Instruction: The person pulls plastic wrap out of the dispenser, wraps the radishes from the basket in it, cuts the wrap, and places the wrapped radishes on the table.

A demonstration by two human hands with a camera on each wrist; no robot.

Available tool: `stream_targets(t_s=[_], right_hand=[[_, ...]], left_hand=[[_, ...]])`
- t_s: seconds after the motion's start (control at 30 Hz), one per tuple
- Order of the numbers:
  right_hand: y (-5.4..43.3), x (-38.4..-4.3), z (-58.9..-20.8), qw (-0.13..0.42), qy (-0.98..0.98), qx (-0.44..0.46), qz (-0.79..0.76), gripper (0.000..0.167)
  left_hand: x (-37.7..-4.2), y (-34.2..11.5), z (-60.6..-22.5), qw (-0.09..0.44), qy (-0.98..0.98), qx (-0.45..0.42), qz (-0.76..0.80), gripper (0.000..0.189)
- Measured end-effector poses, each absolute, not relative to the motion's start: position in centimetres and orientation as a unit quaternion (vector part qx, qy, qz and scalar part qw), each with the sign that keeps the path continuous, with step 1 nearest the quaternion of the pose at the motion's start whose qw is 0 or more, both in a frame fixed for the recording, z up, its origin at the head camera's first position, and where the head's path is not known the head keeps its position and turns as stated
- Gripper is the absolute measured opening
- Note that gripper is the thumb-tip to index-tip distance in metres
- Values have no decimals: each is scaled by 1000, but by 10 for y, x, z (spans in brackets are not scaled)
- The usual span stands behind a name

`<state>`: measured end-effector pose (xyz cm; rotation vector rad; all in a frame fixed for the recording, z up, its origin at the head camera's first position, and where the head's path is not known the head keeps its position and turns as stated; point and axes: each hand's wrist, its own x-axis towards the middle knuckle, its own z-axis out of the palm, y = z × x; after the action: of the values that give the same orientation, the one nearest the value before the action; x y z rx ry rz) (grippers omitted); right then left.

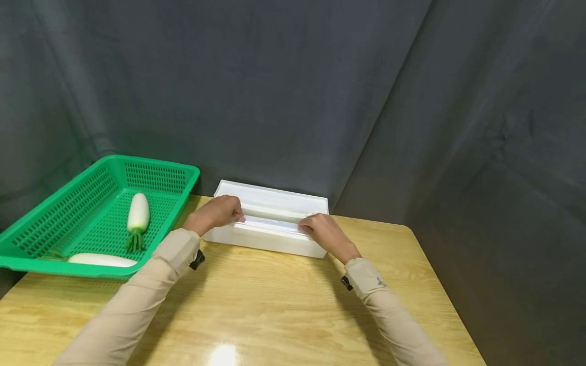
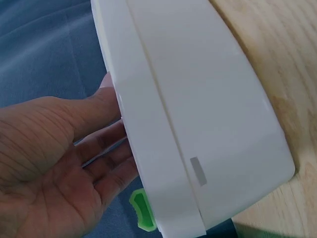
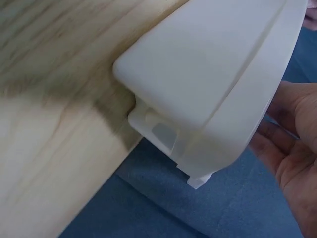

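A long white plastic wrap box [image 1: 265,241] stands near the back of the table with its lid [image 1: 274,198] raised. A shiny strip of clear plastic wrap [image 1: 270,224] lies along its opening. My left hand [image 1: 218,211] pinches the film near the left end, fingers bent down into the opening. Toward the right end, my right hand [image 1: 324,233] pinches it likewise. In both wrist views the box wall, seen as a white case [image 2: 178,94] in the left one, hides the fingertips. A small green piece [image 2: 142,210] shows beside the case there.
To the left, a green basket [image 1: 68,201] holds a white radish [image 1: 138,212] with green stalks and a second radish [image 1: 101,260] near its front rim. Dark cloth [image 1: 274,91] hangs close behind the box and along the right side of the wooden table [image 1: 265,305].
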<state>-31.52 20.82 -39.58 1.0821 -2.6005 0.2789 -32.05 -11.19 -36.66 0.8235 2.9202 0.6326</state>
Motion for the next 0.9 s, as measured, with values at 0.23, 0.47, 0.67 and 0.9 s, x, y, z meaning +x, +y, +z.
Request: stream_targets(t_s=[0.23, 0.47, 0.67, 0.9], right_hand=[[205, -316, -391, 167, -899, 403, 38, 11], [197, -316, -390, 220, -876, 422, -83, 12], [196, -316, -394, 222, -870, 428, -101, 10], [200, -319, -399, 220, -878, 420, -61, 13]], left_hand=[[-323, -106, -366, 3, 950, 258, 176, 39], [-325, -102, -371, -128, 935, 310, 114, 10], [-323, -106, -377, -156, 912, 362, 115, 7], [-324, -108, -382, -150, 897, 394, 130, 21]])
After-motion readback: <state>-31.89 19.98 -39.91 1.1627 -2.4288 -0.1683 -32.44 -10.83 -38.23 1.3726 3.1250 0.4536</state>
